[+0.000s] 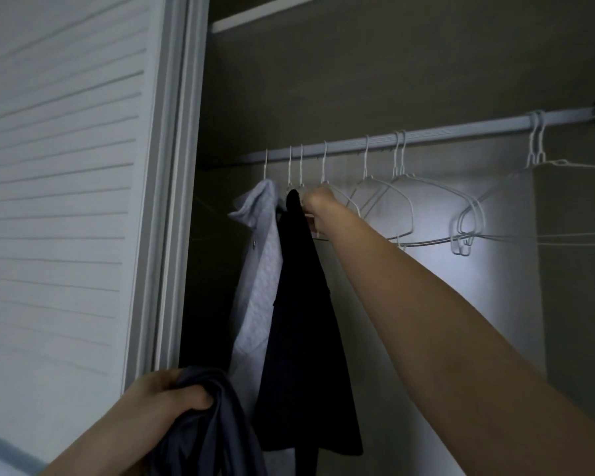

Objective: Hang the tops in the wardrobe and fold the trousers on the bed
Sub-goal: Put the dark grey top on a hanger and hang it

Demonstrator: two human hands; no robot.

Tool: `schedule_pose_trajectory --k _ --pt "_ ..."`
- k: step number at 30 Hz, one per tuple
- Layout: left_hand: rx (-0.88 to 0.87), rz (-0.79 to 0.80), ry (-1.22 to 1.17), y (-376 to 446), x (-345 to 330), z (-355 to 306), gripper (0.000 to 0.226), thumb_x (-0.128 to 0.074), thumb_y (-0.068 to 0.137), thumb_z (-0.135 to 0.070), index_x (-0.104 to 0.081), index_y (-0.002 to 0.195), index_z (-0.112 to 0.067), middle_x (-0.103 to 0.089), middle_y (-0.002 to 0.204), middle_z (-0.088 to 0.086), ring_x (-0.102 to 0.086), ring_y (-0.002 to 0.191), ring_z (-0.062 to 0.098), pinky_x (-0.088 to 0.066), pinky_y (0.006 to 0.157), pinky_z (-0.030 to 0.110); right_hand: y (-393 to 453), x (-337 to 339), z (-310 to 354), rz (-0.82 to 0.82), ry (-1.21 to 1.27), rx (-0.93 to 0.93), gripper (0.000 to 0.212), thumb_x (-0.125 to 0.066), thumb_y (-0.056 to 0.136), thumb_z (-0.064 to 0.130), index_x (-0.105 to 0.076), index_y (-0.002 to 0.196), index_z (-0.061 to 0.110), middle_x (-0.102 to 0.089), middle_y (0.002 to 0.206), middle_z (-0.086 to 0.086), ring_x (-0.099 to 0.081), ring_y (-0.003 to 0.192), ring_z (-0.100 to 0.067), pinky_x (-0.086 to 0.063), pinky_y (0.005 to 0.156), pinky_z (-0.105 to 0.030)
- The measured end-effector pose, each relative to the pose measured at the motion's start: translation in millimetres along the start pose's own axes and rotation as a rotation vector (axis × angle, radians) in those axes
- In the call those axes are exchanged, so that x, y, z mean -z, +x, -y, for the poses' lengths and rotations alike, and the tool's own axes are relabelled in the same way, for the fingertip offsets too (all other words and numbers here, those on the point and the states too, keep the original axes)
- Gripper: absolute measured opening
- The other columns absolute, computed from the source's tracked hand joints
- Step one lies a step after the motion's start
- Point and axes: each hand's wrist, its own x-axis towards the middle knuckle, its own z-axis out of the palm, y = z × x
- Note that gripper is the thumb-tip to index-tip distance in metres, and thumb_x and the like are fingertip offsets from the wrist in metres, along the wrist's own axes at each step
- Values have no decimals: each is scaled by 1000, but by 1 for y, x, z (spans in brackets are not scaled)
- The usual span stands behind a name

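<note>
Gripping a white wire hanger [327, 187] beside the dark top [306, 321], the right hand [318, 209] reaches the wardrobe rail [461, 132]; left hand [167, 395] clutches a grey garment [207, 427].

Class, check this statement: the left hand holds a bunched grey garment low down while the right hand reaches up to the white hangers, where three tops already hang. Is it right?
Not quite. The head view shows two tops on the rail: a light blue top and a dark top. The left hand does hold the grey garment, and the right hand is at the hangers.

Both forearms are bare right down to the left hand [165, 395] and right hand [318, 209], no sleeves, watch or rings showing.
</note>
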Motion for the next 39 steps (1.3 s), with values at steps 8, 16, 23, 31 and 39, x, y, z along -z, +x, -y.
schedule_pose_trajectory --k 8,16,23,31,39 --pt "24 5 -24 15 -1 5 10 -68 79 8 -76 82 3 -74 85 23 -73 76 31 -52 67 34 9 3 -5 -123 -104 143 42 -45 93 7 -42 133 -4 -54 121 -16 -56 113 -31 -47 90 -42" --pt "73 35 -129 14 -3 5 13 -65 81 2 -74 91 2 -73 90 24 -73 80 35 -58 55 28 -110 27 -18 -74 34 348 12 -38 96 11 -50 91 13 -57 85 -6 -53 72 -17 -47 66 -31" --pt "88 39 -54 -10 1 10 21 -61 77 3 -73 94 2 -74 86 20 -72 73 27 -56 58 26 -271 69 -76 178 203 249 26 -39 98 1 -54 79 12 -60 74 0 -56 73 -12 -49 66 -24" --pt "81 -29 -65 -44 -7 29 19 -78 79 -9 -70 96 -13 -77 82 7 -74 74 19 -56 58 22 -395 105 -112 211 146 241 24 -46 81 -8 -56 94 10 -63 69 -6 -60 65 -17 -52 63 -23" --pt "69 -26 6 -75 -18 30 8 -76 81 -14 -70 85 -16 -75 73 3 -72 64 12 -51 50 15 -383 105 -126 101 176 -439 24 -46 100 35 -53 91 13 -26 45 8 -20 35 -6 -15 38 -15"
